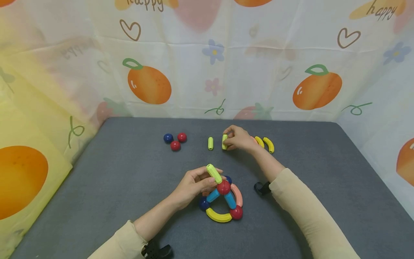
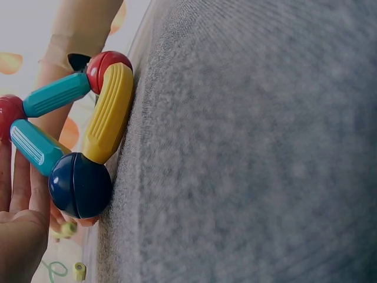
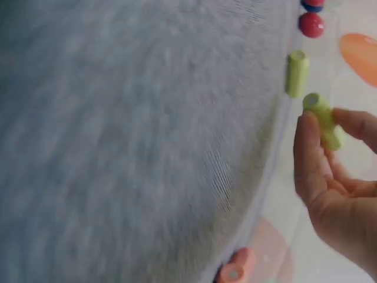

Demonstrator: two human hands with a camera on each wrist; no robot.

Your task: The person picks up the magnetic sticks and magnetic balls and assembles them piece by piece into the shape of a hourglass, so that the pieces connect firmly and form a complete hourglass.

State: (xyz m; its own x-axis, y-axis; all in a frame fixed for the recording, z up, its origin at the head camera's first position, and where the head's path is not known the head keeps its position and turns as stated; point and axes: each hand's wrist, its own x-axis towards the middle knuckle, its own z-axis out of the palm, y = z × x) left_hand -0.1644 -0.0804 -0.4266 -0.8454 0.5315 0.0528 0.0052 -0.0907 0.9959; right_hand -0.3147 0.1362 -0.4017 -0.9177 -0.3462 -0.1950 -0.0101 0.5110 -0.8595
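My left hand (image 1: 195, 185) holds a magnetic ball-and-stick frame by its top, thumb and fingers around the joint between a red ball (image 1: 224, 187) and a light green rod (image 1: 214, 173) that leans up from it. Below run turquoise rods (image 1: 230, 200), a yellow curved rod (image 1: 219, 216), a pink curved rod (image 1: 237, 195) and red and dark blue balls (image 2: 80, 185). Farther back, my right hand (image 1: 238, 138) pinches another light green rod (image 3: 324, 122) between thumb and fingertips. A third green rod (image 1: 210, 143) stands just left of it, apart from the hand.
Two red balls and a blue ball (image 1: 168, 138) sit together at the back left of the grey table (image 1: 129, 172). Yellow curved rods (image 1: 268, 145) and a partly hidden pink piece (image 3: 238, 265) lie beyond the right wrist. A printed curtain (image 1: 191, 79) hangs behind the table.
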